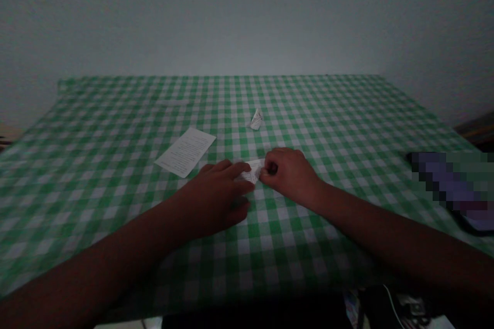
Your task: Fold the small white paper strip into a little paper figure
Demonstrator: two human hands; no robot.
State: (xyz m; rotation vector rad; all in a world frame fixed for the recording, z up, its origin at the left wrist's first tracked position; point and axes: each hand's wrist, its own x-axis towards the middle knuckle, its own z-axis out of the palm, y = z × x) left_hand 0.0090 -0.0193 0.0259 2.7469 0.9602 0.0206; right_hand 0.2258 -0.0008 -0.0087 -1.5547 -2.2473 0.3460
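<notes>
A small piece of printed paper (252,170) lies on the checked cloth between my hands, partly covered by fingers. My left hand (222,195) rests over its left side, palm down, fingers stretched out and apart. At the paper's right edge, my right hand (289,172) pinches with thumb and forefinger. Beyond them stands a small folded piece of printed paper (256,120). A flat printed sheet (186,152) lies to the left of my left hand, turned at an angle.
A green and white checked tablecloth (339,128) covers the table. Near the right edge lies a dark-edged device (455,185), its screen blurred out. A faint pale strip (173,103) lies at the back left. Behind the table rises a plain wall (247,15).
</notes>
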